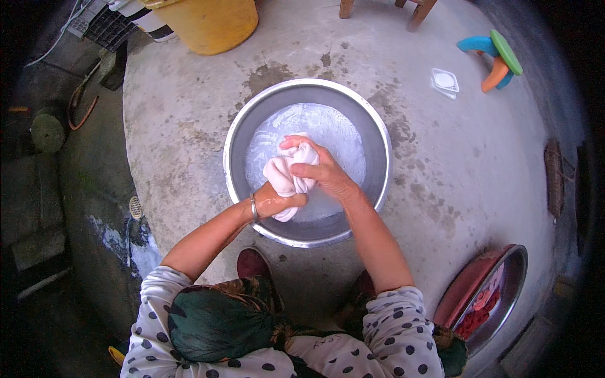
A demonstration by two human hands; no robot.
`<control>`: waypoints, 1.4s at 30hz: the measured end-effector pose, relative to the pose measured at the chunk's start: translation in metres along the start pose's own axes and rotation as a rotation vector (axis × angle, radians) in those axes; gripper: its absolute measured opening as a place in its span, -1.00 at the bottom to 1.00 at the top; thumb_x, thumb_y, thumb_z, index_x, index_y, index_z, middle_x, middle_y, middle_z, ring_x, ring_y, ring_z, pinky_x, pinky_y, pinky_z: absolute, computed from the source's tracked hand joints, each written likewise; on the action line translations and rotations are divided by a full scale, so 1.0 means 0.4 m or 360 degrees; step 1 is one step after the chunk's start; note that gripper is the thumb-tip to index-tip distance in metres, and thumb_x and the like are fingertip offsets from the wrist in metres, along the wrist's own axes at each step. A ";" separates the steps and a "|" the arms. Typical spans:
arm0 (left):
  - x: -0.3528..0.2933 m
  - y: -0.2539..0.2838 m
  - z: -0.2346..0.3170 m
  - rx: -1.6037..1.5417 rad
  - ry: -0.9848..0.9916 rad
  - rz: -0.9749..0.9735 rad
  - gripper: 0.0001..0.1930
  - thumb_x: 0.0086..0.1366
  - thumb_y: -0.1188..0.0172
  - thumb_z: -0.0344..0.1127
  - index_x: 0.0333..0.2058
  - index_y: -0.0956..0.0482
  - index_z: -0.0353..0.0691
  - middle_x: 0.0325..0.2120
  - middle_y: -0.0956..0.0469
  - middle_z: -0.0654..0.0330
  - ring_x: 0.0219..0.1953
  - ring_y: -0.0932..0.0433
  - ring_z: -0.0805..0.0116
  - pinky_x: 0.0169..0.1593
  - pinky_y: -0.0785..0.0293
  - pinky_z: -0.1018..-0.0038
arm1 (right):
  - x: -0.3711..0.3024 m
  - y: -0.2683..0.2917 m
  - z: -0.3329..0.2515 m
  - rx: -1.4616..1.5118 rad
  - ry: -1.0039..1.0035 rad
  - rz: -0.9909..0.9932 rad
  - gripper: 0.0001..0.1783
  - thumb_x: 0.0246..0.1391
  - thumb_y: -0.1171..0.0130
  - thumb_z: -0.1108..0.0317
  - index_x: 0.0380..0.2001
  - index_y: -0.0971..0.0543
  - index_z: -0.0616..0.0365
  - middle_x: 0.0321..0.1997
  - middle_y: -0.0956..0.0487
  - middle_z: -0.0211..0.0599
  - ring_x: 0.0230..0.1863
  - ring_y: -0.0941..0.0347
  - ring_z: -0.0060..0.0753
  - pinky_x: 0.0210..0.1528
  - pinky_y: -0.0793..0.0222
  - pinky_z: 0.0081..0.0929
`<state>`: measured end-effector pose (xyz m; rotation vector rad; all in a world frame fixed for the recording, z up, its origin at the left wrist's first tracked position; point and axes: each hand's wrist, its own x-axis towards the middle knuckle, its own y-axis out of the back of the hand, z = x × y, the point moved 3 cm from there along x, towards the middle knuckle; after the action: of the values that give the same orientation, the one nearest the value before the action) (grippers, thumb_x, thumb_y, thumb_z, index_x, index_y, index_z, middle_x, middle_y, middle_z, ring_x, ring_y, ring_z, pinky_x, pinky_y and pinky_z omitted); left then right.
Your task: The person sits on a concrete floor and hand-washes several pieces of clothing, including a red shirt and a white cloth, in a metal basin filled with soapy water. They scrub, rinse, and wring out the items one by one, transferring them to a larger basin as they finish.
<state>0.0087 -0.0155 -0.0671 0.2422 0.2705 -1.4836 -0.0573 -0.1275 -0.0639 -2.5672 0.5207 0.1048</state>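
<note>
Both my hands grip a bunched, pale pink cloth (pixel 287 175) above a round metal basin (pixel 372 120). Soapy, whitish water (pixel 340 135) lies in the basin below. My left hand (pixel 273 200), with a bangle at the wrist, is closed round the lower part of the cloth. My right hand (pixel 324 170) holds the upper part, its thumb lying across the front. The cloth looks wet and twisted between the two hands. Its exact kind does not show.
A yellow bucket (pixel 211 25) and a white container stand at the far left. A small colourful stool (pixel 501 60) and a clear plastic lid (pixel 445 80) are at the far right. Near my right side, a tilted reddish basin (pixel 454 296) holds red cloth. Concrete floor (pixel 183 151) surrounds the metal basin.
</note>
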 end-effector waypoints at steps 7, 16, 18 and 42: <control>-0.026 -0.035 -0.002 -0.1289 0.0509 -0.0528 -0.52 -0.12 -0.28 -0.42 -0.15 -0.39 -0.31 -0.38 -0.46 0.18 -0.38 -0.46 0.47 -0.32 -0.40 0.60 | 0.000 -0.056 -0.039 0.0626 -0.0153 -0.0686 -0.38 -0.54 -0.48 0.11 -0.38 -0.35 0.03 -0.25 -0.47 -0.30 -0.21 -0.39 -0.43 -0.15 -0.33 -0.50; -0.047 -0.022 0.056 -0.0972 0.0475 -0.0127 -0.62 -0.07 -0.20 -0.47 -0.19 -0.40 -0.29 -0.39 -0.46 0.25 -0.37 -0.45 0.52 -0.37 -0.40 0.58 | 0.006 -0.112 -0.078 -0.0170 0.0167 0.0057 -0.74 -0.27 -0.19 0.54 -0.50 -0.31 0.11 -0.53 -0.43 -0.41 -0.47 -0.36 -0.62 -0.42 -0.30 -0.59; -0.044 -0.027 0.054 -0.0709 0.0261 0.0161 -0.64 -0.06 -0.17 -0.48 -0.20 -0.40 -0.28 -0.39 -0.46 0.26 -0.38 -0.44 0.51 -0.37 -0.40 0.55 | 0.019 -0.111 -0.056 -0.0605 0.0319 0.0243 -0.80 -0.26 -0.14 0.55 -0.53 -0.34 0.13 -0.55 -0.42 -0.44 -0.48 -0.32 -0.68 -0.44 -0.28 -0.63; -0.071 0.290 -0.094 0.1146 -0.0427 0.1300 -0.28 -0.14 -0.28 -0.41 0.07 -0.20 -0.20 -0.02 -0.24 -0.02 0.05 -0.16 0.02 0.15 -0.08 0.20 | -0.852 0.326 -0.552 -0.3123 -0.2319 0.0397 -0.33 -0.20 -0.24 -0.04 -0.03 -0.42 0.13 -0.16 -0.53 -0.08 -0.11 -0.45 -0.10 -0.08 -0.37 -0.29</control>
<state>0.1213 0.0318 -0.0941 0.6352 -0.5475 -0.7265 -0.4275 -0.2249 0.1240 -2.3428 -0.0884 3.5329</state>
